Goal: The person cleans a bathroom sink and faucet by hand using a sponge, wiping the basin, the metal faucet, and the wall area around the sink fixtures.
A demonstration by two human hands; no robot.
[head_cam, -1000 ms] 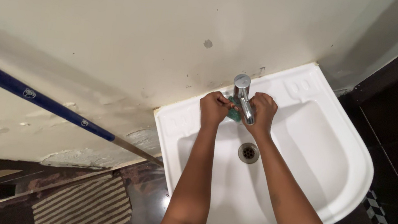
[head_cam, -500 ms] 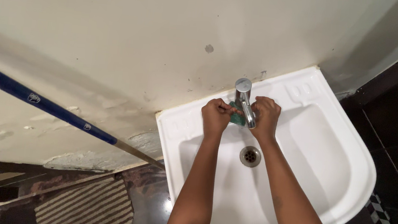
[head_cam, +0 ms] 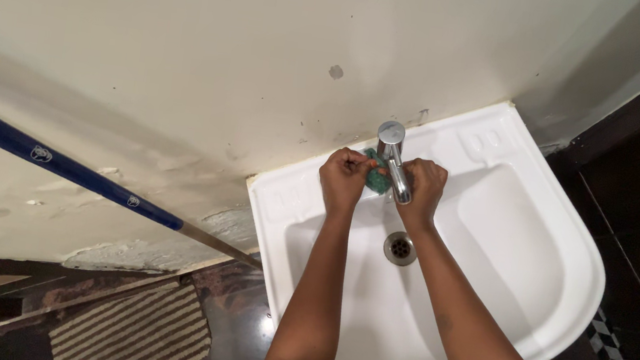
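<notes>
- Head view, biggest item first: white basin [head_cam: 522, 254] fixed against the cream wall [head_cam: 190, 42], both our forearms reaching over it to the back ledge.
- Blue-handled pole [head_cam: 61, 168] leans on the wall to our left, well clear of the arms. Striped mat [head_cam: 130, 336] lies on the dark floor below.
- Chrome tap [head_cam: 392, 160] stands between our hands. Drain [head_cam: 400, 248] sits just below the spout.
- Left hand [head_cam: 343, 179]: fingers curled, tips pinching the green scrub pad [head_cam: 374, 174]. Right hand [head_cam: 422, 186]: fingers closed, pressed in at the tap; we can't tell whether it grips the pad.
- Pad sits at the tap base, wedged between tap and left fingertips, mostly hidden.
- Risk, our judgement: thin pinch on a likely wet pad, so it could slip into the bowl toward the drain; knuckles could knock the spout.
</notes>
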